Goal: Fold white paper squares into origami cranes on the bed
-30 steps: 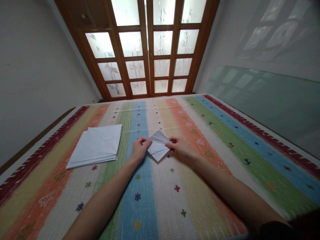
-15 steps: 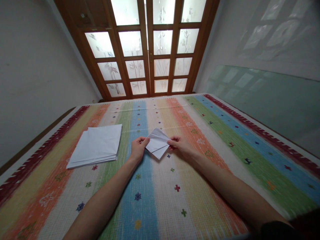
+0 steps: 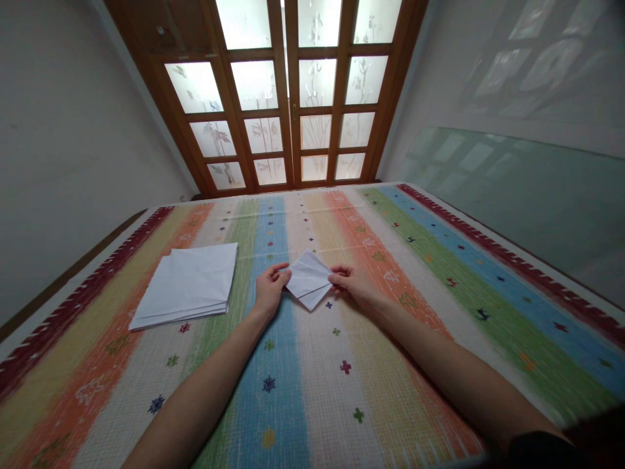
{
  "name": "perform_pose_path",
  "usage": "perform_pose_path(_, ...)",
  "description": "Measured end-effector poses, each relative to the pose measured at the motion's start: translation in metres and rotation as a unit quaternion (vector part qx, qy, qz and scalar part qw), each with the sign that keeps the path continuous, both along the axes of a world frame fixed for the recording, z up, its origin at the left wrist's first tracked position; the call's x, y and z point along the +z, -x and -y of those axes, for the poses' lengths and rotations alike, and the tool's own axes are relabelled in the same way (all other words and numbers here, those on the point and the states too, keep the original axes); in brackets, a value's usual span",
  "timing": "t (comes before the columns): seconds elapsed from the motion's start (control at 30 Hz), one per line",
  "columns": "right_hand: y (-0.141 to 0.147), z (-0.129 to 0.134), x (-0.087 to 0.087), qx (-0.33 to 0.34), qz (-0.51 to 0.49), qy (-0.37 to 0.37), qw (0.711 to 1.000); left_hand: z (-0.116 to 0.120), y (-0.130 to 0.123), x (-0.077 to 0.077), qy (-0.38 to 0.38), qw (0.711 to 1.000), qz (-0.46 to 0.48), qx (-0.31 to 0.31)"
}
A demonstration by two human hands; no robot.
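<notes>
Through the head camera I look down on a table spread with a striped tablecloth [image 3: 322, 404]. Its bands run away from me: dark red at both outer edges, with yellow, orange, green, blue and pale cream between, dotted with small crosses, stars and animal figures. Faint creases cross it toward the far end.

The folded paper [image 3: 308, 277], white and turned like a diamond, is near the middle, over the blue and cream bands; I cannot tell whether it rests on the cloth or hangs just above. I see the left hand [image 3: 270, 288] pinching its left corner between thumb and curled fingers, and the right hand [image 3: 349, 281] gripping the right corner likewise. A dark sleeve [image 3: 540, 449] shows at the right elbow.

Well to the left lies a stack of white sheets [image 3: 188, 283], slightly uneven at the edges.

Past the table I have wooden doors [image 3: 341, 85] with frosted panes [image 3: 254, 85] patterned with plants, daylight coming through. Plain walls [image 3: 63, 111] stand on both sides; along the right one, a greenish panel [image 3: 517, 182] mirrors the panes.
</notes>
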State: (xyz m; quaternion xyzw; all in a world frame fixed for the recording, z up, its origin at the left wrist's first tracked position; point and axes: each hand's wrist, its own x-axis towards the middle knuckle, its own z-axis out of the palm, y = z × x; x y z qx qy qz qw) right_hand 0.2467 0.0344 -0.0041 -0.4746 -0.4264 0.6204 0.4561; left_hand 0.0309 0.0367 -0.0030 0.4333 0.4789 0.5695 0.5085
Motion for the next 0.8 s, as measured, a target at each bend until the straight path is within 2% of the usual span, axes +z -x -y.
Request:
perform_pose_path(0.13,-0.001,-0.002,0.002,-0.006,0.048,-0.042,0.998,-0.001,0.001,-0.002,-0.030,0.999,-0.027,-0.016)
perform_pose_path(0.27,-0.002,0.002,0.012,-0.036,0.120,-0.164,0.978,0.000,0.001,-0.001,-0.093,0.990,-0.107,-0.007)
perform_pose_path(0.37,-0.005,0.008,0.024,-0.067,0.204,-0.275,0.937,0.006,0.001,0.004,-0.169,0.958,-0.225,0.047)
perform_pose_path(0.47,-0.009,0.014,0.029,-0.061,0.276,-0.398,0.873,0.010,0.003,0.008,-0.231,0.908,-0.340,0.083)
perform_pose_path(0.53,-0.010,0.016,0.024,-0.032,0.319,-0.452,0.832,0.009,0.005,0.007,-0.228,0.887,-0.391,0.091)
perform_pose_path(0.6,-0.011,0.016,0.016,0.008,0.370,-0.474,0.799,0.006,0.008,0.004,-0.212,0.881,-0.413,0.093)
perform_pose_path(0.7,-0.013,0.014,0.004,0.087,0.438,-0.475,0.758,0.002,0.011,-0.003,-0.215,0.884,-0.412,0.056)
perform_pose_path(0.8,-0.015,0.013,0.001,0.126,0.461,-0.462,0.748,0.002,0.009,-0.006,-0.222,0.874,-0.430,-0.047)
